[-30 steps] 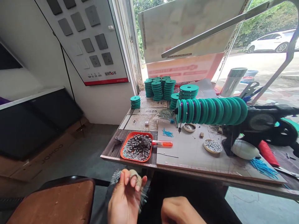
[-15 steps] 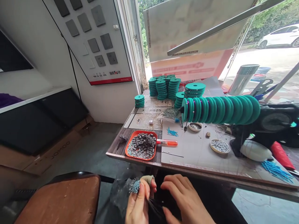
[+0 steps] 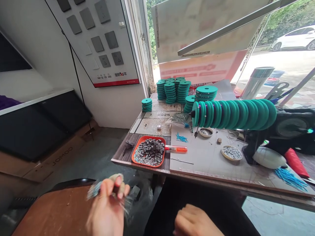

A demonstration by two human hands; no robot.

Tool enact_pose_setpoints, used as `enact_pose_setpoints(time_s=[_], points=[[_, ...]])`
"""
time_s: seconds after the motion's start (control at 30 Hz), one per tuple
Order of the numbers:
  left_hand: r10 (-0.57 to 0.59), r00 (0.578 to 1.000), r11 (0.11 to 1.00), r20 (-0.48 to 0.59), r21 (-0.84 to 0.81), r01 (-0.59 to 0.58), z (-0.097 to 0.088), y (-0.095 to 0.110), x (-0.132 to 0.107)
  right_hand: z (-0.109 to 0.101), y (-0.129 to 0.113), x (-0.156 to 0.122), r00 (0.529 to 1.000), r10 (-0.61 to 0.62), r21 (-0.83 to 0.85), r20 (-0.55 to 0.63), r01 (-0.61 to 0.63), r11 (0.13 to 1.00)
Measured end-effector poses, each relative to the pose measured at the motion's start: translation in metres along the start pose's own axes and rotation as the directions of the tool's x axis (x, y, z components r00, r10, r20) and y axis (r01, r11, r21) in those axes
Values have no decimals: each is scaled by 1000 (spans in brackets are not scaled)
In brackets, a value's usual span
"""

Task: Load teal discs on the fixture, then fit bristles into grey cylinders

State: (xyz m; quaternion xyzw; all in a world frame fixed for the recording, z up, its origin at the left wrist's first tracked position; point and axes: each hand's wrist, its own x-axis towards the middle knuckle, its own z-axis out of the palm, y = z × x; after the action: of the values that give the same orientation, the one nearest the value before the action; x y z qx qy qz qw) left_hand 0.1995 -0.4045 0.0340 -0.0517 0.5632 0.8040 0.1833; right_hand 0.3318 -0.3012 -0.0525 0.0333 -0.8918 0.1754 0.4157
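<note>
Blue-grey at its left end, the blurred bundle is pinched in your left hand, its long axis running roughly left to right, with fine strands trailing right. Your right hand is well apart to the right, fingers curled under, its grip impossible to tell. Beyond both hands, an orange tray rests on the table.

Black trousers, beige finger covering, otherwise bare hands

Head-worn view, facing forward and down, left hand close below, table ahead, window beyond
</note>
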Motion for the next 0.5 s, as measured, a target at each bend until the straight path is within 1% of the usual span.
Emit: enact_pose_setpoints(time_s=[0.03, 0.07, 0.1, 0.13, 0.17, 0.2, 0.23, 0.27, 0.33, 0.37, 0.4, 0.43, 0.5], points=[[-96, 991, 990, 91, 109, 85, -1, -2, 0, -1, 1, -2, 998, 65, 16, -10, -65, 998], [-237, 957, 955, 165, 219, 199, -2, -8, -1, -3, 3, -4, 991, 130, 34, -19, -129, 991], [-381, 901, 898, 207, 315, 307, -3, -18, -3, -5, 4, -5, 983, 183, 57, -19, -182, 982], [-456, 855, 856, 248, 385, 345, -3, -29, -6, -8, 4, -5, 974, 226, 80, -1, -226, 971], [-504, 819, 824, 274, 435, 362, -2, -41, -9, -11, 4, -4, 963, 267, 101, 38, -270, 958], [-519, 806, 814, 284, 452, 365, -1, -51, -11, -13, 4, -4, 947, 305, 119, 98, -316, 941], [-523, 801, 811, 290, 457, 365, -1, -60, -14, -16, 3, -3, 922, 346, 133, 176, -370, 919], [-528, 798, 810, 290, 454, 371, 0, -65, -16, -18, 2, -2, 885, 390, 146, 254, -434, 889], [-546, 784, 802, 295, 454, 388, 1, -70, -18, -20, 1, -2, 793, 472, 161, 384, -561, 812], [-564, 767, 791, 306, 467, 395, 1, -70, -18, -21, 0, -2, 754, 496, 167, 431, -607, 777], [-579, 750, 781, 320, 483, 397, 1, -70, -17, -20, 0, -3, 725, 509, 173, 464, -638, 751], [-586, 738, 775, 334, 496, 391, 1, -69, -16, -20, 0, -4, 706, 515, 179, 487, -657, 732], [-582, 733, 776, 353, 511, 370, 0, -68, -14, -19, 1, -5, 691, 510, 193, 512, -671, 716]])
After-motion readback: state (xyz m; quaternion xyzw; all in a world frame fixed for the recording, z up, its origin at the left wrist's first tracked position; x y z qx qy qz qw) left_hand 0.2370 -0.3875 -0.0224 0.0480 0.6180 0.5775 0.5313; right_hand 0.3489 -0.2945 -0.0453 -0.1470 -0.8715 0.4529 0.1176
